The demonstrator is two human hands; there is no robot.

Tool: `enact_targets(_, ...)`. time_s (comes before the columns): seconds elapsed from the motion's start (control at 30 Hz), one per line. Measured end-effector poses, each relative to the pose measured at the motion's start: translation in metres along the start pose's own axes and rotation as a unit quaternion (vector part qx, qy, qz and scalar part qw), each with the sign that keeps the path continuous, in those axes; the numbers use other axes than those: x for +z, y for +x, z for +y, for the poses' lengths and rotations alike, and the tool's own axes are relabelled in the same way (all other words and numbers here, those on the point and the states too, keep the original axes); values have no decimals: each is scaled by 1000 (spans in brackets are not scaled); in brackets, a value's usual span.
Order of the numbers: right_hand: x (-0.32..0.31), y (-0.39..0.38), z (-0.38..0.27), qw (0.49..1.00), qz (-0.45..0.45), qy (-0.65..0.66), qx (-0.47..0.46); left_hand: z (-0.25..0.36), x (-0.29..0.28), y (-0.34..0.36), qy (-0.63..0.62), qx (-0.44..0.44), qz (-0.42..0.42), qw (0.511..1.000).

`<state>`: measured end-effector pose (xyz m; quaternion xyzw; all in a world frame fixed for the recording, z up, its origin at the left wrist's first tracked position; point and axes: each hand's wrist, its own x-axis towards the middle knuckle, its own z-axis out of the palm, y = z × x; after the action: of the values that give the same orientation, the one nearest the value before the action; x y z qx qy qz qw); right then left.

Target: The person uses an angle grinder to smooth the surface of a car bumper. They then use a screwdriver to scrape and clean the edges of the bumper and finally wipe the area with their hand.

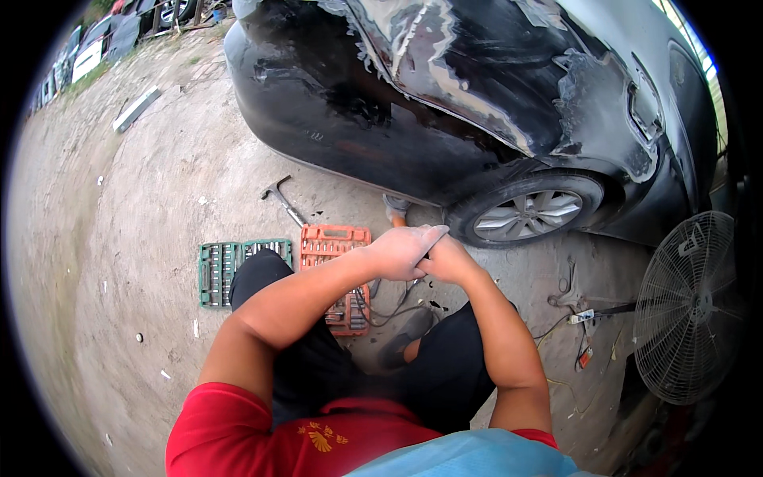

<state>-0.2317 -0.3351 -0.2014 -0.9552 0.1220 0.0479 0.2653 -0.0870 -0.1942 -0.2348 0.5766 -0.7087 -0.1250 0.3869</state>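
Note:
My left hand (400,253) and my right hand (450,260) are clasped above my knees, the dusty left fingers lying over the right ones; whatever the right hand may hold is hidden. Below them an orange socket case (322,234) lies open on the ground, with dark cables beside it. A green socket case (214,274) is open beside my left knee. A long-handled hammer-like tool (282,195) lies above the cases.
A dark car (342,119) with patchy bodywork and a wheel (528,215) fills the top right. A metal fan (691,310) stands at right, near loose tools (566,286) and cords. A pale bar (135,107) lies upper left. A grey-covered foot or hand (396,207) shows beside the car.

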Motion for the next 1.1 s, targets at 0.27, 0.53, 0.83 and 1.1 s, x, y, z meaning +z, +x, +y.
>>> enact_targets(0.27, 0, -2, -1, 999, 16, -5, -30, -2, 4, 0, -1, 13, 6, 1000)
enact_targets(0.53, -2, -1, -4, 999, 19, 5, -35, -5, 7, 0, 1, 15, 3, 1000)
enact_targets(0.83, -1, -2, -4, 999, 22, 8, -44, -3, 6, -3, -1, 20, 3, 1000)
enact_targets(1.1, 2, -3, -3, 999, 28, 10, -38, 0, 2, -3, 0, 13, -6, 1000)
